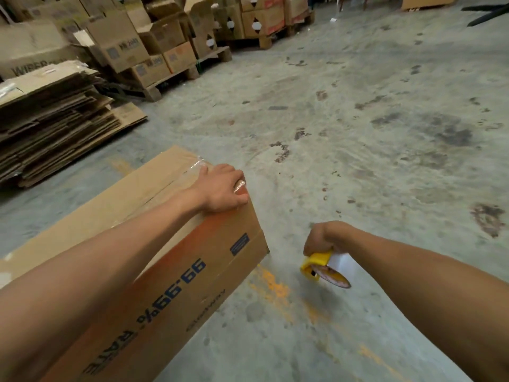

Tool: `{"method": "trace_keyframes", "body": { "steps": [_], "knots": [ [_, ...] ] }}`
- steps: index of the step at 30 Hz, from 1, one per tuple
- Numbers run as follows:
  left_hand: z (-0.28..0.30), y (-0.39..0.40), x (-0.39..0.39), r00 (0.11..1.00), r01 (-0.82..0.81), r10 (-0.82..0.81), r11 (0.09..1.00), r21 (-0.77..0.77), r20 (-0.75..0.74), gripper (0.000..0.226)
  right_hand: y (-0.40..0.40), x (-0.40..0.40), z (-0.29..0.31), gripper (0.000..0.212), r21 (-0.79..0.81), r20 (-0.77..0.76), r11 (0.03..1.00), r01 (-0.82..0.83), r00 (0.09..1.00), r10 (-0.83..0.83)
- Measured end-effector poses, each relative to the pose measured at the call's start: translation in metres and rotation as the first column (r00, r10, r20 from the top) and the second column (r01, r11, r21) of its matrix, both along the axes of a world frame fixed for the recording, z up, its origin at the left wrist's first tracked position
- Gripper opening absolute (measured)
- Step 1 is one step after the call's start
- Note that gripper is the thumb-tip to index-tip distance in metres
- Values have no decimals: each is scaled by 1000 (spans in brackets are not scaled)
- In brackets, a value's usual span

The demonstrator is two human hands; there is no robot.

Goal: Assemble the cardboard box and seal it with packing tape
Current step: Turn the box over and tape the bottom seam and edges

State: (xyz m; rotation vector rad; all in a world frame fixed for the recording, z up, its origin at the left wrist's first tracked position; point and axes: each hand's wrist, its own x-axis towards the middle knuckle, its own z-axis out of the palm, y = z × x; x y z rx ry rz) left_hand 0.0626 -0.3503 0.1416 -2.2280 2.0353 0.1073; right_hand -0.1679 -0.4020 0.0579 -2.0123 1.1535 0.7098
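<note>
Cardboard box (176, 271) under my flat, spread left hand (223, 191); right hand (319, 238) gripping yellow tape dispenser (322, 268) above floor (358, 133).

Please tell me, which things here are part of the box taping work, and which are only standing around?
In use:
cardboard box, pressed by the left hand
clear tape on its top seam
yellow tape dispenser, gripped in the right hand

Standing around:
flattened cardboard stack
boxes on pallets

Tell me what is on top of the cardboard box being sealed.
The left hand presses on the cardboard box at its far end, over clear packing tape along the top seam. The seam under the hand and forearm is hidden.
</note>
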Motion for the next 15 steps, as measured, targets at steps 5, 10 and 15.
{"method": "trace_keyframes", "body": {
  "steps": [5, 10, 15],
  "knots": [
    [-14, 2, -13, 999, -11, 16, 991, -131, 41, 21, -2, 11, 3, 46, -35, -61, 999, -23, 998, 21],
    [-22, 0, -22, 991, -69, 91, 974, -214, 98, 37, -4, 3, 7, 38, -87, -103, 995, -50, 994, 41],
    [-20, -1, -30, 987, -158, 158, 965, -210, -20, 49, -8, -4, 12, 39, -122, -118, 990, -68, 992, 54]
  ]
}}
